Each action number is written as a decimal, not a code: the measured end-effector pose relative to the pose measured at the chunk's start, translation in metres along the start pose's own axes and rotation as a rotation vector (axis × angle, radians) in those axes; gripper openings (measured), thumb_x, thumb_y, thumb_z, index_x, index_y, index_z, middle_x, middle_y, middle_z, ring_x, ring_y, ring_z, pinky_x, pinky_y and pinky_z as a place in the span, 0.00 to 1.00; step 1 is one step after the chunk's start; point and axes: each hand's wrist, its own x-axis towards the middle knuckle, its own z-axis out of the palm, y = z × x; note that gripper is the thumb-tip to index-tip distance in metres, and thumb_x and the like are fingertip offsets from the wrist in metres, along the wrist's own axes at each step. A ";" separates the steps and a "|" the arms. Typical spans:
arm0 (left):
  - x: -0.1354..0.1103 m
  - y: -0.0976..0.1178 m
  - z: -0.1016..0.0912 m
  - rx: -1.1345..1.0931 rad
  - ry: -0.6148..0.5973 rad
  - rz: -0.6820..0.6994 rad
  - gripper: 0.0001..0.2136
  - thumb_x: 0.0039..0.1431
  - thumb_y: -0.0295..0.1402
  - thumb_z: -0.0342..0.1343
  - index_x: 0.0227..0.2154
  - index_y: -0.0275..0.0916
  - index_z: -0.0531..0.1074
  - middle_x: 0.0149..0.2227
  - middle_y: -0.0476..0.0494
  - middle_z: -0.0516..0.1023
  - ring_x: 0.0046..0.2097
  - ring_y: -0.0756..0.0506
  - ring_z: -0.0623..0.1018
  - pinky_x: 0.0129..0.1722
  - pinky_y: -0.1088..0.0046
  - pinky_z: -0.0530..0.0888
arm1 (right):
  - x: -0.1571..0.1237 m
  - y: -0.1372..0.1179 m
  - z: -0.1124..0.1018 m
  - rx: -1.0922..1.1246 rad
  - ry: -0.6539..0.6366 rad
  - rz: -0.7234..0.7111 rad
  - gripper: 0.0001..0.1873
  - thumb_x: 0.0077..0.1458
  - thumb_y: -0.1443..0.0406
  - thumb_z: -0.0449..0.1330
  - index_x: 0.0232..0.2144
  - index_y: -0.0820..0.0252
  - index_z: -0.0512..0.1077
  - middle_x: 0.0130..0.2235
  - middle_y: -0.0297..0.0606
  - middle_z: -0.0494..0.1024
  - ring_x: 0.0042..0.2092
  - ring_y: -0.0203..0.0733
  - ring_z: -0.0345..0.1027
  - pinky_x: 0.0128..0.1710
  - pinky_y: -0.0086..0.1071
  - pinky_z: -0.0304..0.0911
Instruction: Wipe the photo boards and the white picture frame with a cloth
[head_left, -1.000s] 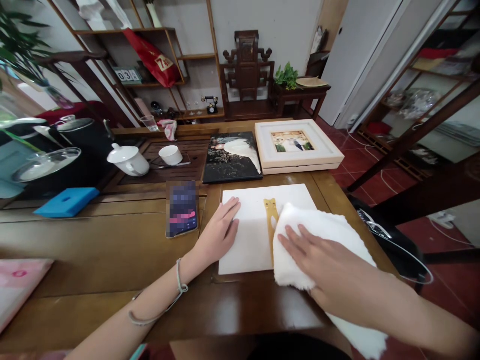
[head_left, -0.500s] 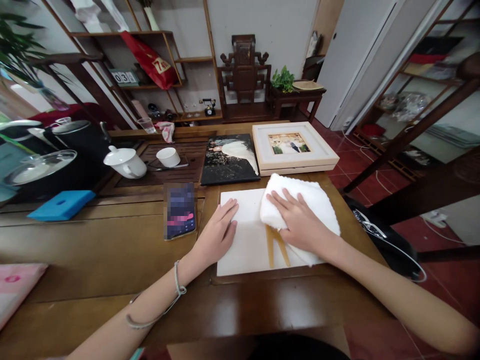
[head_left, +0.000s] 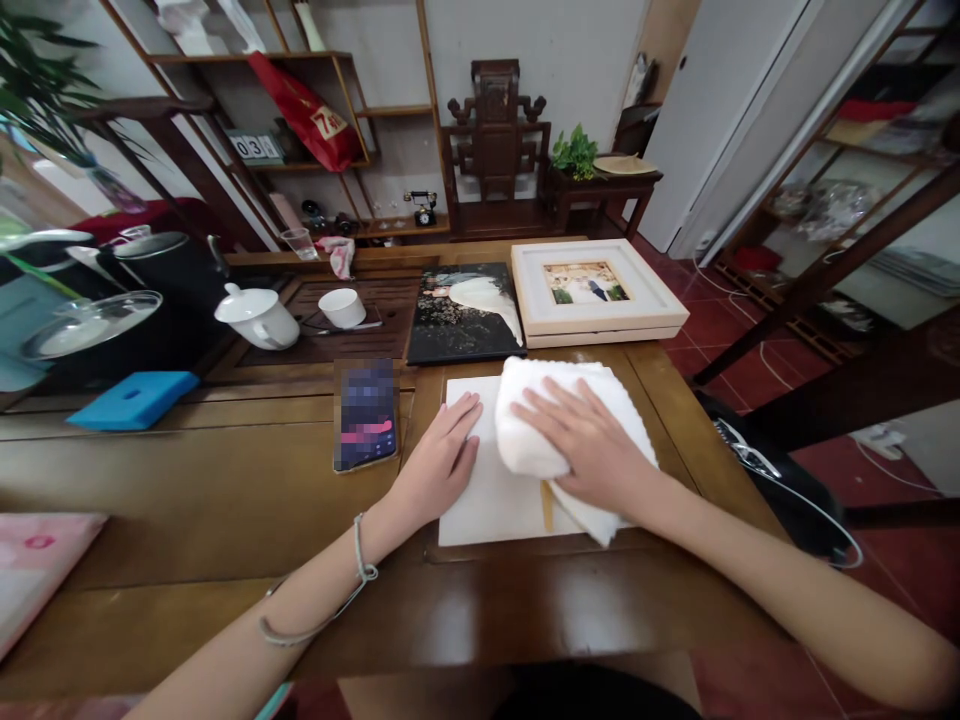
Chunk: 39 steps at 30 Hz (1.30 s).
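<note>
Towel [head_left: 516, 452] under flat right hand [head_left: 592, 445]; left hand [head_left: 442, 465] flat, pinning white board [head_left: 487, 505].

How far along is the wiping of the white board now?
Done: the white board lies flat on the table, steadied by the left hand at its left edge. In hand: the right hand presses the bunched white cloth on the board's far middle. Left: the near-left area is bare; whether it is already wiped cannot be told.

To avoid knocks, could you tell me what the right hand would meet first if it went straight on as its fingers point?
Probably the dark picture, past the towel under the right hand; it might graze the left hand first, depth being unclear.
</note>
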 end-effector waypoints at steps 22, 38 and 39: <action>0.001 0.000 0.000 -0.045 0.019 -0.010 0.21 0.69 0.30 0.42 0.63 0.33 0.62 0.66 0.31 0.63 0.69 0.37 0.59 0.68 0.45 0.53 | 0.009 0.002 0.004 -0.142 0.051 -0.002 0.38 0.46 0.73 0.58 0.62 0.74 0.62 0.67 0.58 0.57 0.70 0.65 0.40 0.66 0.60 0.40; 0.003 -0.003 0.001 -0.113 0.071 -0.019 0.19 0.70 0.30 0.41 0.60 0.35 0.66 0.64 0.32 0.66 0.68 0.40 0.63 0.68 0.48 0.56 | -0.017 -0.080 0.025 -0.384 0.225 -0.095 0.27 0.53 0.71 0.52 0.54 0.83 0.70 0.57 0.66 0.71 0.60 0.67 0.64 0.58 0.54 0.62; 0.003 -0.001 0.001 -0.105 0.070 -0.025 0.19 0.70 0.31 0.41 0.60 0.34 0.66 0.64 0.32 0.66 0.68 0.40 0.63 0.69 0.49 0.55 | -0.014 -0.083 0.027 -0.432 0.242 -0.068 0.27 0.53 0.72 0.52 0.53 0.83 0.71 0.56 0.67 0.72 0.59 0.67 0.65 0.58 0.54 0.62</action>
